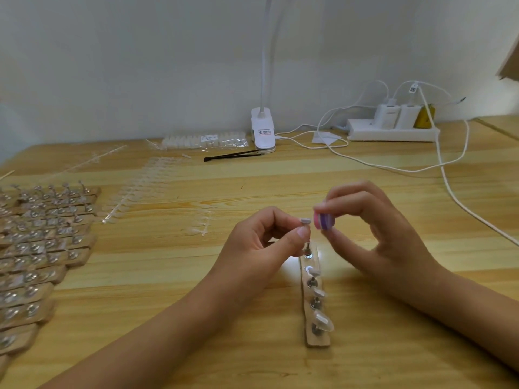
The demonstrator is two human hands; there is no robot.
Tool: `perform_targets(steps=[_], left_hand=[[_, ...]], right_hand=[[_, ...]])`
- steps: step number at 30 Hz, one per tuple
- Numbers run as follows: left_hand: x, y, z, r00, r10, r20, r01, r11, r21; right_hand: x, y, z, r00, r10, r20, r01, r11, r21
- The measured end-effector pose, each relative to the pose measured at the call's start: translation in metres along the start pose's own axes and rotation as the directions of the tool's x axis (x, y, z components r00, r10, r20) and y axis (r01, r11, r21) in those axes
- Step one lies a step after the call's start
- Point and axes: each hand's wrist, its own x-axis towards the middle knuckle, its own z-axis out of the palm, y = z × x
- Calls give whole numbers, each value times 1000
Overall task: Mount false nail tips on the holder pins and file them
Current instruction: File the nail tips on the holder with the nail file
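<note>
A: While the left hand pinches a nail tip, where is that tip?
B: Over the far pin of the holder strip on the counter. The right hand grips a pink-purple file block just beside it.

Clear nail tips atop pins

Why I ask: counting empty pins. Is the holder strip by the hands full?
Full, it seems: three pins carry tips, and the left hand pinches a fourth tip on the far pin.
</note>
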Motion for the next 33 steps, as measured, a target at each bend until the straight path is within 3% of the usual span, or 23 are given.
perform_targets(steps=[2,5,9,13,17,21,33], left_hand=[[0,-2,0,1000,-5,-16,4,1000,-11],[0,-2,0,1000,8,16,-8,1000,15],[-1,-2,0,1000,0,17,0,1000,-7],[0,-3,0,1000,6,26,-6,1000,0],[0,-4,0,999,-15,30,16,999,-47],[0,-4,0,999,1,44,0,1000,-22],[-2,-3,1,995,93,28,-95,994,52]], right_hand=[[0,0,-2,999,47,-27,-45,998,48],[0,0,0,1000,-1,-10,1,999,35],[3,2,-2,984,164,-64,-154,978,139],[0,0,-1,1000,-9,4,9,997,73],[1,3,-4,996,82,-45,-77,993,95],[-1,-3,0,993,-114,-10,114,993,-2],[-5,-7,4,993,-118,1,118,987,-112]])
